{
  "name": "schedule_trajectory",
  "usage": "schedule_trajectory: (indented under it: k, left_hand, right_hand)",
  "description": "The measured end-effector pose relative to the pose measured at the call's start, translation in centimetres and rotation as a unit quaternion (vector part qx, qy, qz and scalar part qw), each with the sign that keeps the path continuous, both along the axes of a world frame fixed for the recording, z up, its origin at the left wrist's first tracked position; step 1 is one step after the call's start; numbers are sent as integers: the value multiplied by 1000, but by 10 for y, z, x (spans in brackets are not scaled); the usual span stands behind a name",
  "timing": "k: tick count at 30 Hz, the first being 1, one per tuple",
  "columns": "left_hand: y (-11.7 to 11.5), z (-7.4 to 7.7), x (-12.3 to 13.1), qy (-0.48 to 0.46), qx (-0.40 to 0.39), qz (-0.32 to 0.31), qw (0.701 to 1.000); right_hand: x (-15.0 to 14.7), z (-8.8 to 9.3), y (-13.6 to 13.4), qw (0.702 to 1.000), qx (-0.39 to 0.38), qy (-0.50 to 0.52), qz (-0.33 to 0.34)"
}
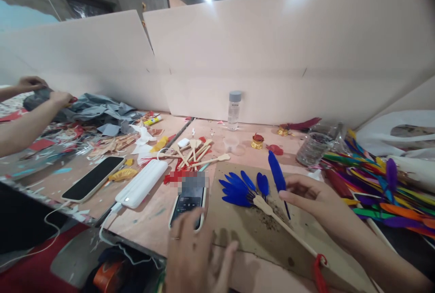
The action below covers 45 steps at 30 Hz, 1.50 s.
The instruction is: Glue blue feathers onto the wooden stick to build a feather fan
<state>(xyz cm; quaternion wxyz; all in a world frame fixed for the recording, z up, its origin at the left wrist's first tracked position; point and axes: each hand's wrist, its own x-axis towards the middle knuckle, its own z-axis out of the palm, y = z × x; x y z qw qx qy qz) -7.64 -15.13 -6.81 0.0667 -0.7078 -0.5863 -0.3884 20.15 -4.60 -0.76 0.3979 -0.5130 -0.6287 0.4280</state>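
My right hand [307, 195] pinches a single blue feather [277, 171] upright between thumb and fingers. Below it a wooden fan handle [288, 227] lies slantwise on a piece of brown cardboard [220, 225], with several blue feathers [236, 188] spread at its head. A red tassel [319, 272] is tied to the handle's lower end. Dark crumbs are scattered on the cardboard. My left hand [193, 254], slightly blurred, is at the near edge over a lit phone [186, 204], fingers apart and nothing visible in them. Whether it touches the phone I cannot tell.
Left of the cardboard lie wooden handles [193, 148], a white power bank [142, 184] and a dark-screened phone [93, 179]. A bottle [234, 110] stands behind. On the right are a clear cup [312, 148] and coloured feathers [384, 193]. Another person's hands [61, 98] work at far left.
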Motion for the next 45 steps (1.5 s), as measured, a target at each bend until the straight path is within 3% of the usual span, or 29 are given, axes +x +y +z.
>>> schedule_trajectory:
  k: [2, 3, 6, 9, 11, 13, 15, 18, 26, 30, 35, 40, 45]
  left_hand:
    - [-2, -2, 23, -67, -95, -129, 985]
    - [-1, -4, 33, -121, -152, -160, 968]
    - [9, -4, 54, -316, -274, -167, 893]
    - [25, 1, 60, -495, -366, -226, 755]
    - [36, 8, 60, -577, -403, -233, 671]
    - [45, 14, 60, -625, -412, -224, 624]
    - [53, 18, 62, -643, -416, -226, 602]
    - [63, 22, 67, -640, -425, -225, 600]
    - [94, 19, 70, -566, -464, -151, 665]
    - [101, 19, 73, -547, -451, -139, 692]
    - [106, 28, 74, -564, -411, -153, 700]
    - [106, 53, 74, -600, -354, -209, 687]
    - [109, 76, 80, -593, -324, -355, 646]
  right_hand:
    - [4, -4, 2, 998, -54, 5, 41]
    - [6, -6, 3, 994, -84, 1, 71]
    - [14, -9, 6, 976, -157, -1, 153]
    - [17, -8, 6, 963, -206, 32, 173]
    - [17, -7, 5, 953, -238, 69, 172]
    - [14, -7, 4, 944, -259, 103, 178]
    - [10, -8, 4, 934, -269, 131, 193]
    - [4, -11, 4, 924, -275, 169, 204]
    - [-5, -15, -1, 931, -233, 188, 210]
    - [-6, -8, -4, 942, -204, 167, 209]
    - [3, 13, -6, 951, -152, 195, 188]
    - [23, 45, -12, 958, -56, 267, 87]
    - [37, 78, -25, 950, 38, 309, -25]
